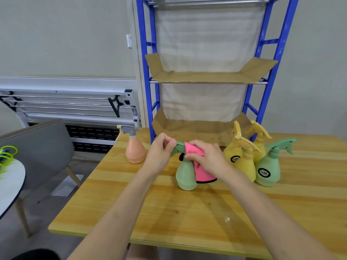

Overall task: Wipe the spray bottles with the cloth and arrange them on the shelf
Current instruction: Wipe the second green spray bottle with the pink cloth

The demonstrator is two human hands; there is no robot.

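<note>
A green spray bottle (185, 174) stands on the wooden table (187, 212) in front of me. My left hand (160, 153) pinches the tip of its nozzle. My right hand (205, 156) presses a pink cloth (201, 166) with a black edge over the bottle's head and neck. An orange bottle (134, 150) with a grey trigger stands to the left. Three yellow bottles (244, 162) and another green bottle (268, 170) cluster to the right. The blue shelf (148, 87) stands behind, its cardboard-lined levels (204, 76) bare.
A grey chair (41, 143) and a white round table (9, 186) with green rings on it stand to the left of the wooden table. A folded white metal rack (71, 104) leans on the wall behind them.
</note>
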